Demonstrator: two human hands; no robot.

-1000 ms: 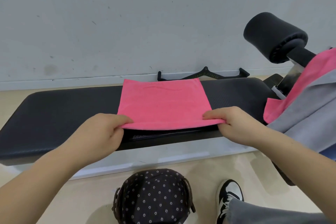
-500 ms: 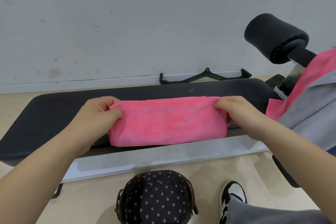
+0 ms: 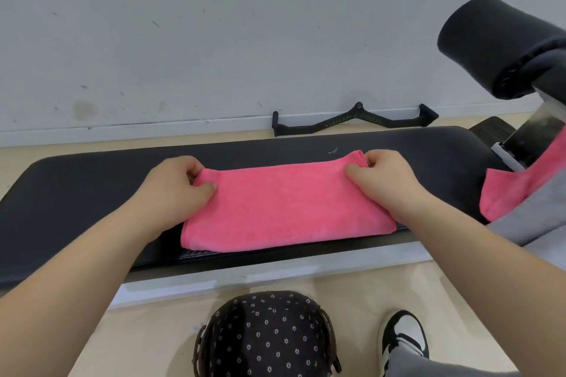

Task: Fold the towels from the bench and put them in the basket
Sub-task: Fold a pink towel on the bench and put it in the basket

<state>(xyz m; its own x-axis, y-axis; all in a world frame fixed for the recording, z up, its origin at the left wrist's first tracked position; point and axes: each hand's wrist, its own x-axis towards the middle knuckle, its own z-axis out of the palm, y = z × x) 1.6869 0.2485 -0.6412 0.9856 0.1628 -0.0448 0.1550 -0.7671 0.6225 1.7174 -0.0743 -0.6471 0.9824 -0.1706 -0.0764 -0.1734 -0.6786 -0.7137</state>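
A pink towel (image 3: 284, 205) lies folded in half as a wide strip on the black padded bench (image 3: 76, 190). My left hand (image 3: 174, 184) pinches its far left corner and my right hand (image 3: 386, 180) pinches its far right corner, both resting on the pad. The basket (image 3: 266, 337), lined with dark fabric dotted with small flowers, stands on the floor right below the bench, and I see nothing inside it. More towels hang at the right end of the bench: a pink one (image 3: 514, 190) and a grey one (image 3: 539, 217).
A black foam roller (image 3: 496, 46) juts out at the upper right. A black cable-machine handle (image 3: 355, 122) lies on the floor by the wall behind the bench. My black-and-white shoe (image 3: 404, 337) stands to the right of the basket.
Both hands carried the towel's near edge up and over to the far edge, folding it in half. The flat square is now a narrower strip on the pad.
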